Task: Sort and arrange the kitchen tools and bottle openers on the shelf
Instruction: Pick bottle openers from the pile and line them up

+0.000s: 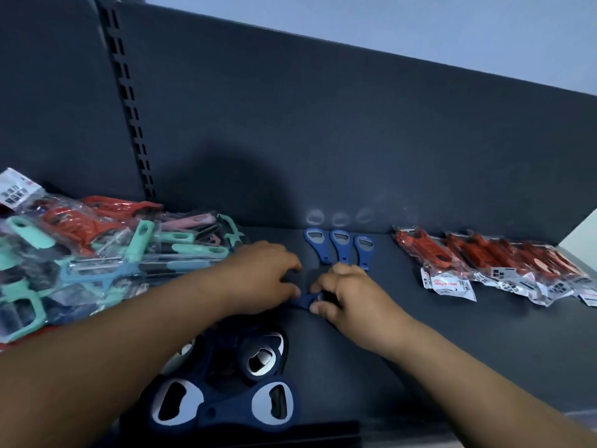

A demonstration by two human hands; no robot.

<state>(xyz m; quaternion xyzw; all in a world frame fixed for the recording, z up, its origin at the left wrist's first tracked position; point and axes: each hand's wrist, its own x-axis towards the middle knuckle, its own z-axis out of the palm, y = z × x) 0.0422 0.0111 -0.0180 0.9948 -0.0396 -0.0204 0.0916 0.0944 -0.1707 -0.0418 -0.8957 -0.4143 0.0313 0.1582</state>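
Head view: my left hand point(268, 276) and right hand point(349, 292) both pinch one blue bottle opener point(305, 300) with curled fingers, low over the middle of the shelf point(420, 344). Just behind it lies a row of three openers point(339, 244); a heap of openers point(232, 376) sits nearer me. Mixed packs point(97, 253) lie left, red packs point(484, 260) right.

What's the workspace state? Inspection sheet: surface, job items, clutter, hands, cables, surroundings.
Surface: dark grey shelf board.
Job's things: three blue plastic bottle openers in a row at the back; one blue opener between the hands; loose pile of dark blue openers at the front; red bagged tools in a row, right.
Clutter: mixed heap of bagged teal, red and pink tools, left.
Hands: left hand and right hand both pinch the blue opener.
Cables: nothing seen.
Surroundings: dark back panel, slotted upright, pale wall above.
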